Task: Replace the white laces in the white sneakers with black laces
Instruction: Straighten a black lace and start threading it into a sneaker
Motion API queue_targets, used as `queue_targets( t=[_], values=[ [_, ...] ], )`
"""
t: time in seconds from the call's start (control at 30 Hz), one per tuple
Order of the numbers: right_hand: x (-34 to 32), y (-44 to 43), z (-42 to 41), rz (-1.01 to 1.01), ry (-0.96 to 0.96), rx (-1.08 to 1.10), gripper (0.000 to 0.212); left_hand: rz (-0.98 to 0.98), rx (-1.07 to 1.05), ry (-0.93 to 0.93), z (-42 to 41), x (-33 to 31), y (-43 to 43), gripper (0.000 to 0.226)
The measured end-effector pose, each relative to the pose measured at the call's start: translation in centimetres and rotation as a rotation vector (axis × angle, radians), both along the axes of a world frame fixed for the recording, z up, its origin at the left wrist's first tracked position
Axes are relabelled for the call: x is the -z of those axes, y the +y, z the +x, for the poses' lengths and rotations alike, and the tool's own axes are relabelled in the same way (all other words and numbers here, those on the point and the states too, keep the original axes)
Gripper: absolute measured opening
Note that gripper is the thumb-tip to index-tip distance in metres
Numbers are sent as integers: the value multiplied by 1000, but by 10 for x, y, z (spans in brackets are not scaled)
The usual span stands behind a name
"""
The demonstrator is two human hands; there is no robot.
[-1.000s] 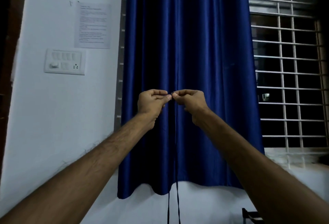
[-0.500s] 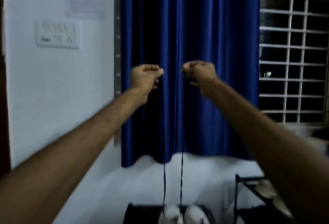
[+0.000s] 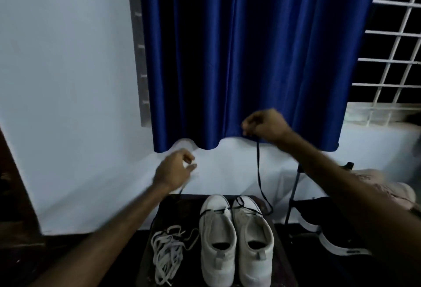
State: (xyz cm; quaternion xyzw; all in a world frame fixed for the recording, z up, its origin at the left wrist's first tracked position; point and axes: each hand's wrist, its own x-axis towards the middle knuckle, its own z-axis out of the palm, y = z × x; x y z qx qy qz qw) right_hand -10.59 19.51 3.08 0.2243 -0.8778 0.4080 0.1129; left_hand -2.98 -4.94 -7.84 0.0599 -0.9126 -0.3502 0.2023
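White wall (image 3: pixel 68 81) and blue curtain (image 3: pixel 239 58) rise behind the white sneakers (image 3: pixel 237 238). High above the sneakers, the right hand (image 3: pixel 265 124) pinches the black lace (image 3: pixel 258 168) in curled fingers. The strand drops to the sneakers' toes and crosses them. Above and left of the sneakers, the left hand (image 3: pixel 173 171) is loosely curled. A dark strand trails from under it, though blur hides the exact grip. The 2 sneakers stand side by side on a dark table (image 3: pixel 175 216). White laces (image 3: pixel 168 248) lie heaped just left of the sneakers, and a black shoe (image 3: pixel 330 238) sits to their right.
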Motion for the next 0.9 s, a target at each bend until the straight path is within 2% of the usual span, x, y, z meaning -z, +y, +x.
queue_targets(
  t=[0.1, 0.2, 0.33, 0.47, 0.53, 0.63, 0.67, 0.73, 0.9],
  values=[
    [71, -12, -3, 99, -132, -88, 14, -35, -2, -143, 4, 45, 21, 21],
    [129, -27, -8, 171, -230, -128, 15, -18, 37, -306, 3, 70, 40, 44],
    [174, -39, -11, 252, -302, -163, 12, 78, 106, -455, 0, 83, 51, 61],
    [194, -43, -8, 208, -317, -167, 15, 121, 108, -438, -3, 88, 46, 55],
    [199, -42, -8, 172, -307, -163, 20, 239, 77, -387, -5, 92, 41, 54],
    [203, -41, -7, 101, -323, -222, 27, 521, -9, -352, -6, 100, 34, 9],
    [204, -41, -7, 63, -347, -247, 29, 579, -27, -345, -5, 101, 32, 6],
    [203, -42, -4, 16, -371, -298, 30, 659, -40, -337, -3, 105, 30, 10],
    [200, -44, 0, 56, -324, -359, 28, 738, -43, -321, -2, 110, 31, 16]
  ],
)
